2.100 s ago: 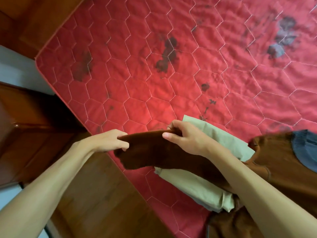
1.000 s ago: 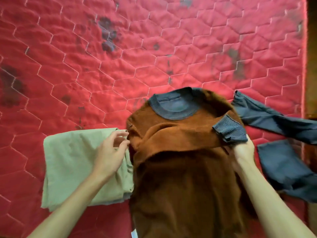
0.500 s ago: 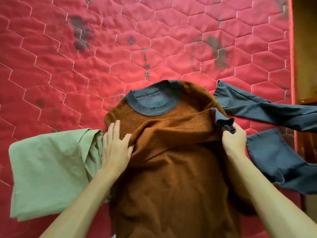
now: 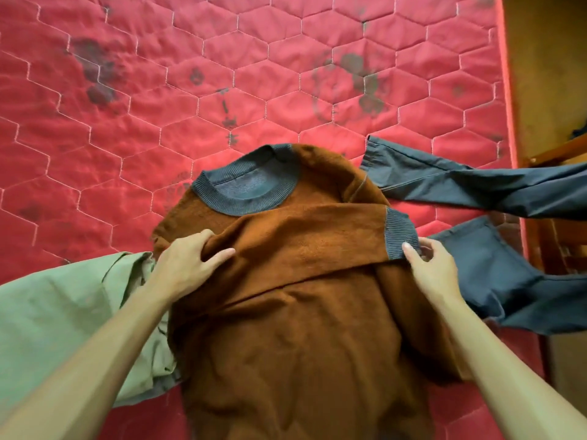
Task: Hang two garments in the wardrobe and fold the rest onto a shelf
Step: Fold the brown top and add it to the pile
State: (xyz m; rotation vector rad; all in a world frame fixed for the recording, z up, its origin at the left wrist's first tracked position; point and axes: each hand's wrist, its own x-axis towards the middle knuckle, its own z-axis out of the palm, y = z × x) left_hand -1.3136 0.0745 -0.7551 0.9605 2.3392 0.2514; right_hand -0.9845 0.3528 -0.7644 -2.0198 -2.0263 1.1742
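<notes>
A brown sweater (image 4: 295,328) with a grey-blue ribbed collar lies flat on the red quilted mattress (image 4: 222,90). One sleeve is folded across its chest, ending in a grey ribbed cuff (image 4: 401,235) at the right. My left hand (image 4: 187,265) grips the sweater's left shoulder where the sleeve begins. My right hand (image 4: 428,265) pinches the cuff. A folded pale green garment (image 4: 63,325) lies to the left, partly under the sweater. Dark blue-grey trousers (image 4: 495,281) lie to the right, their legs spread apart.
The mattress carries dark stains across its upper half. Its right edge (image 4: 505,122) borders a yellow-brown floor, where wooden furniture (image 4: 559,198) stands with the trousers draped toward it.
The sleeve has been drawn further right across the chest, the cuff now flat past the sweater's right side. My left hand went from flat on the shoulder to gripping the fabric.
</notes>
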